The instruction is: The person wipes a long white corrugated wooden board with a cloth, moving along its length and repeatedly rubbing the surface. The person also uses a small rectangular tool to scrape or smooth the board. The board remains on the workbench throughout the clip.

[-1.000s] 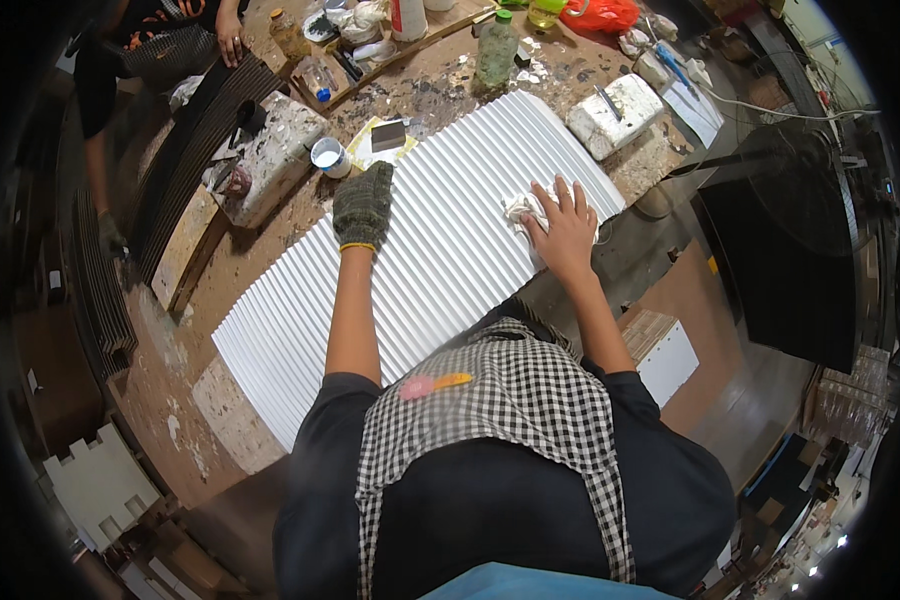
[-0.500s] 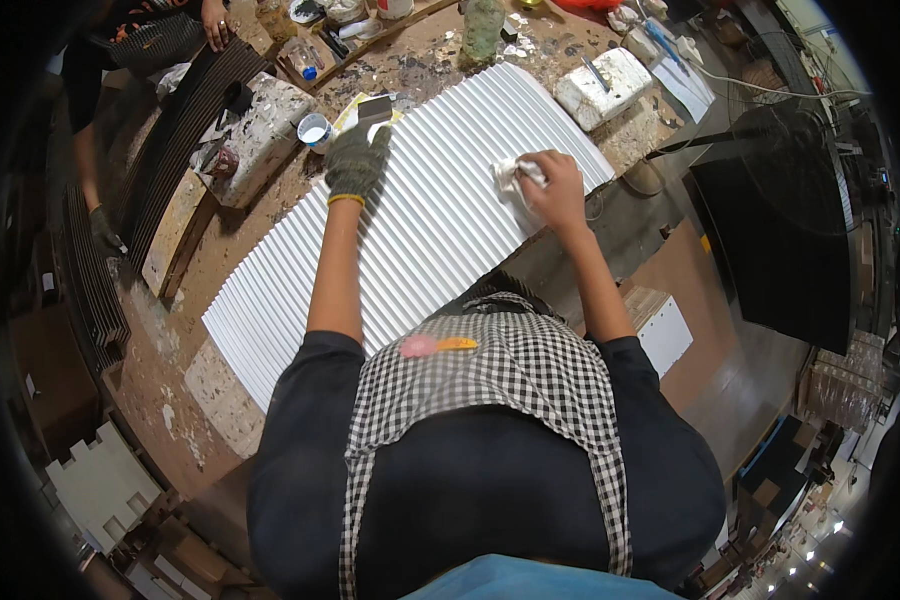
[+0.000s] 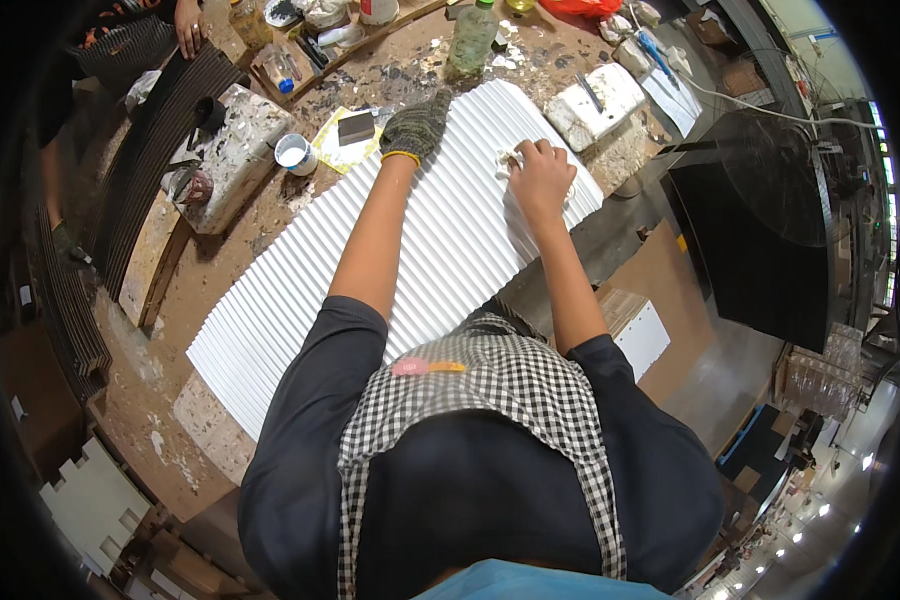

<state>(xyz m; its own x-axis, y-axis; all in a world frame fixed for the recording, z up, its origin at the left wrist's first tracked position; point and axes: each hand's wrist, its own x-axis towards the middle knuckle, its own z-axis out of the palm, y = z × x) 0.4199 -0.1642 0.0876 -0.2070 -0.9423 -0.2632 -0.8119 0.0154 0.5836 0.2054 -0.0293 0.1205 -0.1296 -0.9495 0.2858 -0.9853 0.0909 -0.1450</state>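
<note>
A white ridged panel (image 3: 340, 270) with a curved outline lies slantwise over the workbench in front of me. At its far edge is my left hand (image 3: 416, 130), in a dark knitted glove with a yellow cuff; its fingers close over the edge, partly hidden. My bare right hand (image 3: 543, 182) presses a crumpled white cloth (image 3: 506, 163) onto the ridges near the panel's right end. Most of the cloth is under the fingers. Just left of the glove, a dark grey block (image 3: 356, 128) sits on a yellow-and-white sheet (image 3: 336, 152), beside a cup of white liquid (image 3: 294, 154).
White-spattered blocks (image 3: 232, 150) support dark ridged panels (image 3: 155, 140) at left, where another person's hand (image 3: 187, 28) rests. A cloudy green bottle (image 3: 470, 45) stands at the back. Right of the panel, a white block (image 3: 605, 105) carries a thin tool.
My left hand has slid right and away from me, from the panel's surface near the grey block to its far edge. The right hand has shifted slightly with the cloth.
</note>
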